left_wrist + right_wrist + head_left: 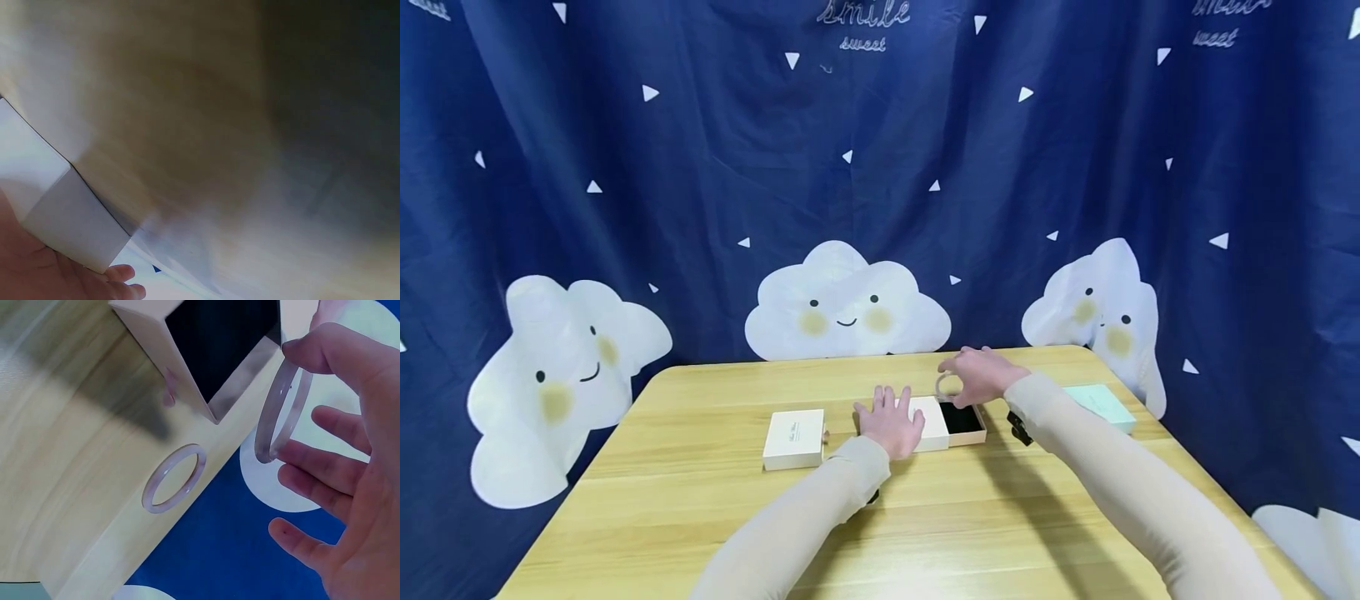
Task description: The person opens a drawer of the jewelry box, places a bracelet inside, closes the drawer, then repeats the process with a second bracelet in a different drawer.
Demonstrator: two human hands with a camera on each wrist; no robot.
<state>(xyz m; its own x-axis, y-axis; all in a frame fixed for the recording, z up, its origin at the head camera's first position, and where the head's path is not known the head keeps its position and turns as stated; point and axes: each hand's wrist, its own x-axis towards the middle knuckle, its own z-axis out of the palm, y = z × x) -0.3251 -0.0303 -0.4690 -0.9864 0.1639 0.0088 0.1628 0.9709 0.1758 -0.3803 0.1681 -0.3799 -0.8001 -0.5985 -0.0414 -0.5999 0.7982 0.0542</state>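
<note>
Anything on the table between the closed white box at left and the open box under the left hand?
Nothing: in the head view bare table separates the closed white box from the open box, whose lid the left hand presses.

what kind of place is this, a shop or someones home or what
Likely a staged recording corner, not a shop: a wooden table stands against a hung blue cloud-print curtain, with only small gift boxes on it and a bangle held in the right hand.
</note>
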